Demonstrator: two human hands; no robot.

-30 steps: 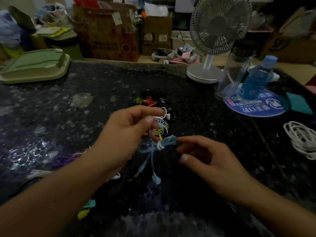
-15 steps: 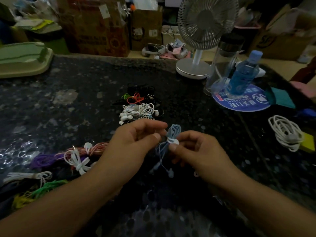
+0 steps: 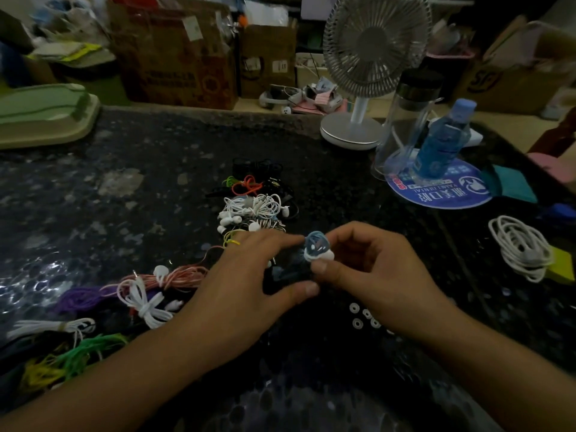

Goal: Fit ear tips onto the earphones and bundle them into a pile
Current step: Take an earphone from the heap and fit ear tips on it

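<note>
Where the dark tabletop (image 3: 131,169) shows bare stone on the left, there is open room; a fan (image 3: 367,57) stands at its far edge. A blue mat (image 3: 442,194) bears writing, upside down. The left hand (image 3: 249,285) and right hand (image 3: 371,269) both pinch the blue earphones (image 3: 315,244), above the white ear tips (image 3: 363,316).

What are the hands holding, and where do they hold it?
Both hands hold the light blue earphone bundle. The right hand pinches its white-wrapped middle; the left hand grips the part below.
</note>
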